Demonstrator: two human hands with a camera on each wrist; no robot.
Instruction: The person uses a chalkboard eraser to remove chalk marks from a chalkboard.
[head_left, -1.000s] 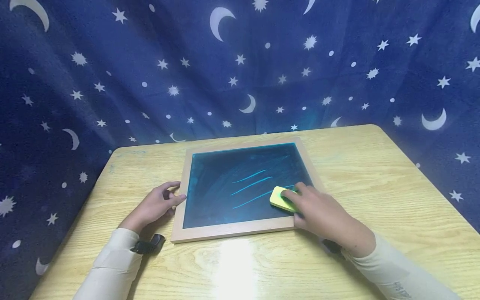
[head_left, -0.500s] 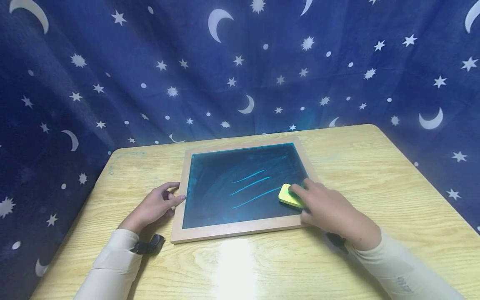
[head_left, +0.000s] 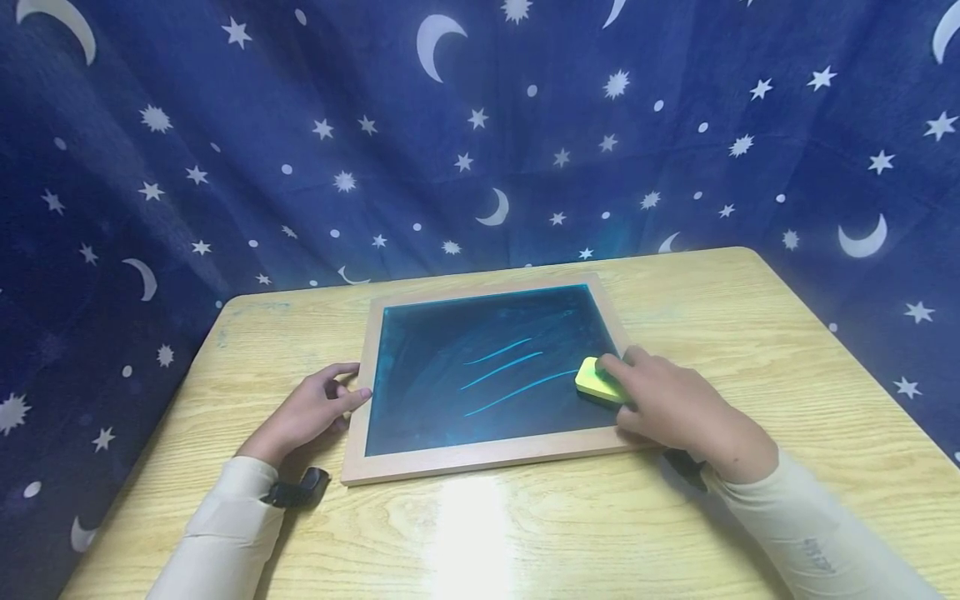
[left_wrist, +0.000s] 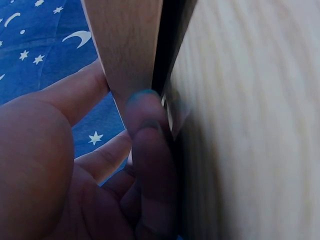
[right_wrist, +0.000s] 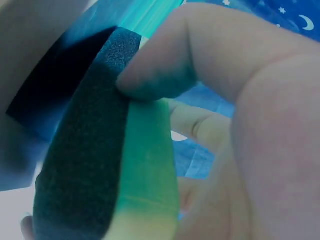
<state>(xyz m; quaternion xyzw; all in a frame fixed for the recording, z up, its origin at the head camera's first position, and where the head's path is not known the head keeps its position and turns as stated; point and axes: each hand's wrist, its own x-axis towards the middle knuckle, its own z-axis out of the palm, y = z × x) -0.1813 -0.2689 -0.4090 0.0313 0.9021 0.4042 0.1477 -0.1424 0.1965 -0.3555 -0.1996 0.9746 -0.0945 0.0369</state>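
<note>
A wood-framed chalkboard (head_left: pixel 420 417) lies on the table with three slanted blue chalk lines (head_left: pixel 502 370) across its dark face. My left hand (head_left: pixel 311 408) grips the left side of the frame (left_wrist: pixel 127 45); the thumb lies on the wood and fingers are at its edge. Near the board's right side, my right hand (head_left: pixel 671 404) holds a yellow chalkboard eraser (head_left: pixel 600 383) between thumb and fingers. The dark felt (right_wrist: pixel 82 145) shows along the eraser in the right wrist view, and a fingertip there is stained blue-green. Whether the felt touches the board, I cannot tell.
The light wooden table (head_left: pixel 390 542) extends around the board, with faint blue smudges (head_left: pixel 258 308) at the far left corner. Behind it hangs a dark blue curtain (head_left: pixel 390 92) patterned with moons and stars. A black wrist strap (head_left: pixel 296 490) sits on the left sleeve.
My right hand has moved the eraser to the right and slightly away, and more of the lowest chalk line shows left of it. The left hand and the board stay in place.
</note>
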